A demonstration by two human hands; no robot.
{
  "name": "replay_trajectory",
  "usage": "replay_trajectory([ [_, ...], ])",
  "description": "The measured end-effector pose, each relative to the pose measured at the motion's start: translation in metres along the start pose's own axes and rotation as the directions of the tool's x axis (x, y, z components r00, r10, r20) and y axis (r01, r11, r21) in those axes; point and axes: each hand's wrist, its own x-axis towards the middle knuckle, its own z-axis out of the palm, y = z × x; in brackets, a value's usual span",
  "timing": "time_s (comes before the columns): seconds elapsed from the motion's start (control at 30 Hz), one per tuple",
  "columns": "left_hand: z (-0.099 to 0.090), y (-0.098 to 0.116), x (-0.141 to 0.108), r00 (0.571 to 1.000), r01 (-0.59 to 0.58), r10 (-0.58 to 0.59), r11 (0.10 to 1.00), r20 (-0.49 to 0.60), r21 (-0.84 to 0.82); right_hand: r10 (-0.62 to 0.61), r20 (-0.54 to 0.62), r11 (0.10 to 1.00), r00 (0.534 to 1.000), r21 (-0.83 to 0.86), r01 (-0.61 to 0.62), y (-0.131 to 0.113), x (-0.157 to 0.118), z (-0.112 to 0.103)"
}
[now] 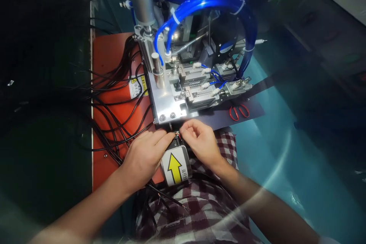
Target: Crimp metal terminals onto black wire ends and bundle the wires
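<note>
My left hand pinches at the front edge of the machine, thumb and forefinger closed at thin wires that show a bit of red. From the other side my right hand meets it, its fingertips also pinched on these wires. The wire ends are tiny and partly covered by my fingers. Just below my fingertips sits a black part with a white label bearing a yellow arrow. Above both hands is the machine's shiny metal plate, with bolts in its corner.
Black cables run over the orange base plate at the left. Red-handled scissors lie on the dark plate at the right. Thick blue air tubes arch above small pneumatic cylinders. A checked cloth covers my lap, with loose stripped cable ends on it.
</note>
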Motion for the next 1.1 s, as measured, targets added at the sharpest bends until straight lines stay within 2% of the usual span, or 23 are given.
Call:
replay_trajectory([
  [0.13, 0.000, 0.000, 0.000, 1.000, -0.004, 0.004, 1.000, 0.000, -0.006, 0.189, 0.056, 0.958, 0.980, 0.208, -0.196, 0.000, 0.004, 0.000],
  [0.27, -0.001, -0.001, -0.001, 1.000, 0.012, -0.011, 0.999, 0.010, -0.030, 0.330, 0.169, 0.840, 0.929, 0.395, -0.371, 0.000, 0.008, 0.002],
  [0.33, -0.001, -0.001, -0.002, 1.000, 0.009, -0.009, 0.999, 0.007, -0.036, 0.353, 0.186, 0.807, 0.917, 0.435, -0.399, 0.003, 0.008, 0.002],
  [0.43, -0.001, -0.002, -0.002, 1.000, -0.002, 0.002, 0.999, 0.003, -0.037, 0.367, 0.138, 0.806, 0.920, 0.446, -0.389, 0.009, 0.006, -0.003],
  [0.5, -0.001, -0.002, -0.002, 1.000, 0.002, -0.001, 0.999, 0.014, -0.041, 0.356, 0.104, 0.831, 0.929, 0.419, -0.365, 0.011, 0.004, -0.007],
  [0.6, -0.001, -0.002, -0.001, 0.999, 0.021, -0.019, 0.998, 0.039, -0.059, 0.267, 0.102, 0.904, 0.958, 0.319, -0.286, 0.009, 0.001, -0.012],
  [0.77, -0.003, -0.003, -0.002, 0.999, 0.010, -0.008, 0.998, 0.039, -0.062, 0.045, 0.027, 0.996, 0.999, 0.078, -0.047, 0.008, -0.003, -0.012],
  [0.9, -0.002, -0.003, -0.001, 0.999, 0.014, -0.012, 0.998, 0.044, -0.062, -0.150, -0.038, 0.980, 0.988, -0.136, 0.144, 0.009, -0.006, -0.011],
  [1.1, -0.002, -0.003, 0.001, 1.000, 0.006, -0.005, 0.997, 0.016, -0.072, -0.328, -0.007, 0.894, 0.945, -0.326, 0.308, 0.006, -0.005, -0.013],
])
